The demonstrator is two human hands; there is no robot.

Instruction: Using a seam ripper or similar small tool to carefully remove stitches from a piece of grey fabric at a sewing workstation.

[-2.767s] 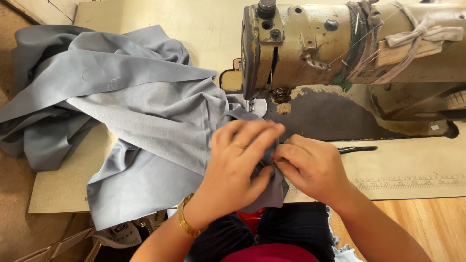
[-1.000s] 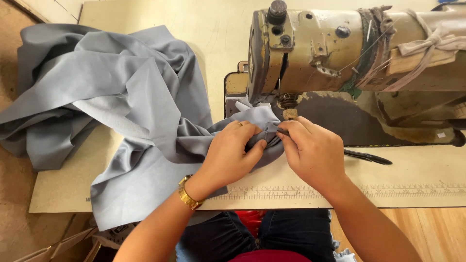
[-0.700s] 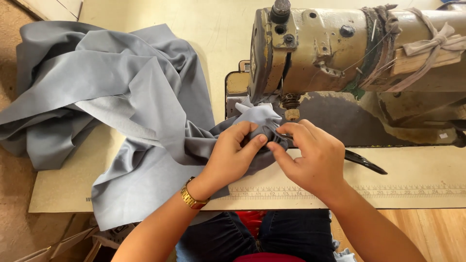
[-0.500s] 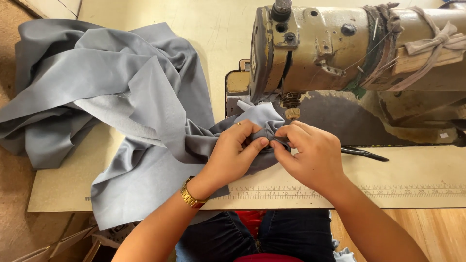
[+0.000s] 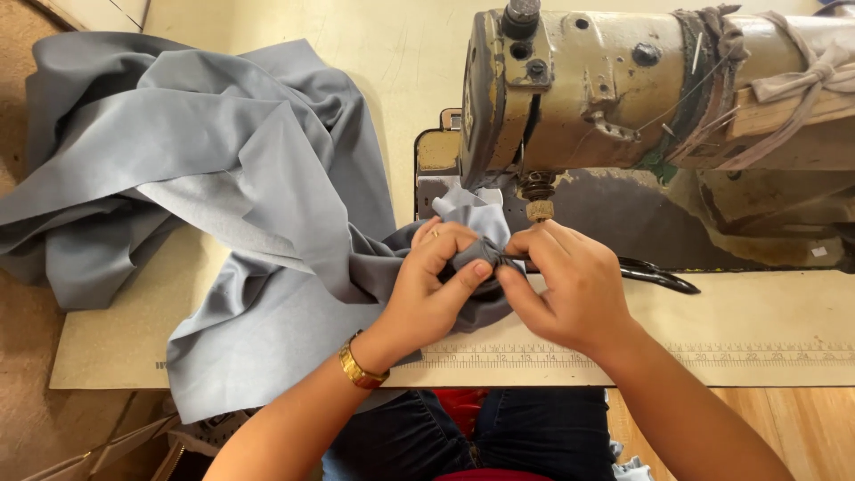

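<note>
**Grey cloth pinched below the needle**

Where the grey cloth [image 5: 267, 223] bunches beneath the sewing machine [image 5: 623, 89], the left hand [image 5: 436, 285] and right hand [image 5: 570, 285] meet, fingers [image 5: 463, 278] closed on a small fold. Black scissors [image 5: 659, 274] lie on the counter [image 5: 766, 312], beside a printed ruler strip [image 5: 712, 354].

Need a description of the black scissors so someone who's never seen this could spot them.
Start at the old cream sewing machine at top right. Below its arm, on the table, a black pair of scissors pokes out to the right from behind the right hand. It is the only thin dark thing there; the gray cloth lies to the left.
</note>
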